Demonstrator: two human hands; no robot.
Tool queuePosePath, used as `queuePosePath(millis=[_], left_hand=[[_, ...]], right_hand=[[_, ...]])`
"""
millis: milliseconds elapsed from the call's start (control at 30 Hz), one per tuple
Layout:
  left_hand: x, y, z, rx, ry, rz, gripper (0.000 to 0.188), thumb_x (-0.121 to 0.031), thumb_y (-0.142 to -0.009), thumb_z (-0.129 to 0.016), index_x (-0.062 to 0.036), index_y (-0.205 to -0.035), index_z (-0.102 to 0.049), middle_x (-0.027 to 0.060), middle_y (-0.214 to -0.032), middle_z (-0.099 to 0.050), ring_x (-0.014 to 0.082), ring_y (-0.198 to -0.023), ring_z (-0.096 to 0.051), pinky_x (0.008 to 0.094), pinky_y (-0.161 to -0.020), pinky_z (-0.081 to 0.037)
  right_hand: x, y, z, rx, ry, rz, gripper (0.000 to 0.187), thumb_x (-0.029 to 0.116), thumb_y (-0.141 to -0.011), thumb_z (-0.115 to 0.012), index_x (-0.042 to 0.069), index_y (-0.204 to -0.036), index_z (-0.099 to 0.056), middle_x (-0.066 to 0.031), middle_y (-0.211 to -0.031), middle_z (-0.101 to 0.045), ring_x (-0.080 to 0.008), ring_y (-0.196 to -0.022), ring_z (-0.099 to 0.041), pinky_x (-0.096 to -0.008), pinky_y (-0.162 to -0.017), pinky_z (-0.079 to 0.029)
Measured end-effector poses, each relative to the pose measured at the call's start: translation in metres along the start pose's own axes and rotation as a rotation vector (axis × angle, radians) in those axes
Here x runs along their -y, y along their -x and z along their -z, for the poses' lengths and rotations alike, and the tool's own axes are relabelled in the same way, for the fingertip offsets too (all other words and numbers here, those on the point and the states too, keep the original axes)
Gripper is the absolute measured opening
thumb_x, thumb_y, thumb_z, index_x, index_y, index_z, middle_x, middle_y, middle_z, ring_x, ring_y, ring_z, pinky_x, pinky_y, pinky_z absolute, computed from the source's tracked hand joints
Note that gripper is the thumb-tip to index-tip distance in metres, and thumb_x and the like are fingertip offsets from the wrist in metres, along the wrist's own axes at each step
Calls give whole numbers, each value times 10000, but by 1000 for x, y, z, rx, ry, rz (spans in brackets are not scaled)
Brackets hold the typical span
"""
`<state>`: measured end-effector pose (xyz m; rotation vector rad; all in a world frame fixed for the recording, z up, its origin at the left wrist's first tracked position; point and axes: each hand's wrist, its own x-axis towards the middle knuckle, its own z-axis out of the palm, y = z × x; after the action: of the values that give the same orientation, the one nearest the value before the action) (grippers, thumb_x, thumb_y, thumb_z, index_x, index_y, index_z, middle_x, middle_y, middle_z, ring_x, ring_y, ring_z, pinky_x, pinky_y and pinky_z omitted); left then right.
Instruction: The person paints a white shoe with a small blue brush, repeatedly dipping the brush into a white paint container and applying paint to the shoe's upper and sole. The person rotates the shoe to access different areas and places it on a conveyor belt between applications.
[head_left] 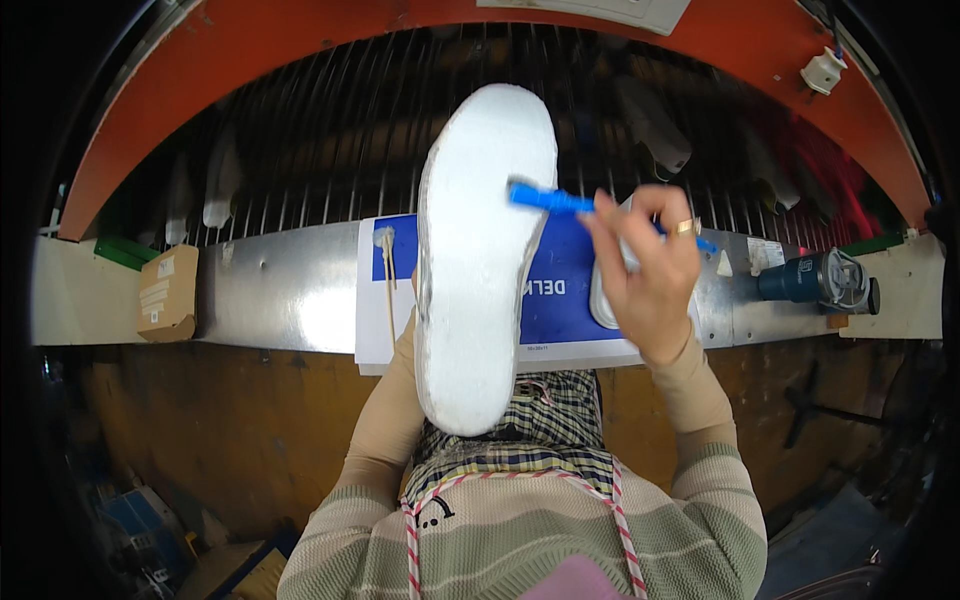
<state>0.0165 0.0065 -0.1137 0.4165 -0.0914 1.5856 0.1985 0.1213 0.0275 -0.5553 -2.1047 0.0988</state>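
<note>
A white shoe sole (480,230) is held up lengthwise in front of me, its broad pale face toward me and its edge rimmed in grey. My left forearm (385,420) runs up behind it; the sole hides my left hand, and nothing else visible supports the sole. My right hand (650,260), with a ring on one finger, pinches a slim blue brush (550,197). The brush's blurred head lies over the sole's right side; I cannot tell if it touches. Partly under my right hand, another white sole-shaped piece (603,300) rests on the blue-and-white sheet (570,260).
Wooden sticks with a pale tuft (388,255) lie on the sheet's left part. The metal ledge (270,290) carries a cardboard box (167,293) at left and a dark teal tumbler (805,280) at right. Beyond are dark rods (330,130) with white shoe parts (220,180) among them.
</note>
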Motion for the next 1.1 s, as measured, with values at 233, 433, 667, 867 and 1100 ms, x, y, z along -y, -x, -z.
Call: queuePosePath(millis=[233,433,667,867,1100], left_hand=[[3,-2,-1,97,141,26,567,-359,-1067,-406,-27,-1518,-318,212,-1487,-438,333,-1326,-491,433,-1097,-446],[5,-3,-4,-206,18,38,605,-425,-1035,-444,-17,-1477,-377,212,-1379,-524,283,-1210,-580,403,-932,-538],[20,-30,30,-67,683,102,544,-339,-989,-523,8,-1392,-412,180,-1171,-529,210,-763,-552,295,-556,-537],[18,-30,36,-106,782,83,505,-310,-988,-494,32,-1351,-412,176,-1114,-516,207,-677,-530,282,-480,-528],[15,-26,35,-164,815,88,481,-278,-987,-482,60,-1322,-411,175,-1085,-511,195,-629,-522,271,-447,-522]], right_hand=[[46,18,40,308,-468,43,312,2,-682,-841,21,-976,-739,-75,-907,-488,-176,-743,-508,-304,-614,-415],[27,4,15,260,-439,-73,261,-3,-712,-833,3,-951,-727,-69,-924,-462,-154,-749,-472,-258,-639,-412],[-83,-1,-30,97,-130,-330,231,180,-790,-806,17,-907,-691,-140,-890,-563,-270,-827,-559,-347,-713,-443],[-200,44,-90,193,263,-600,238,245,-845,-745,16,-872,-688,-213,-793,-604,-386,-879,-577,-455,-803,-457],[-208,55,-95,95,154,-596,295,280,-803,-788,5,-802,-681,-190,-783,-594,-367,-874,-563,-439,-803,-451]])
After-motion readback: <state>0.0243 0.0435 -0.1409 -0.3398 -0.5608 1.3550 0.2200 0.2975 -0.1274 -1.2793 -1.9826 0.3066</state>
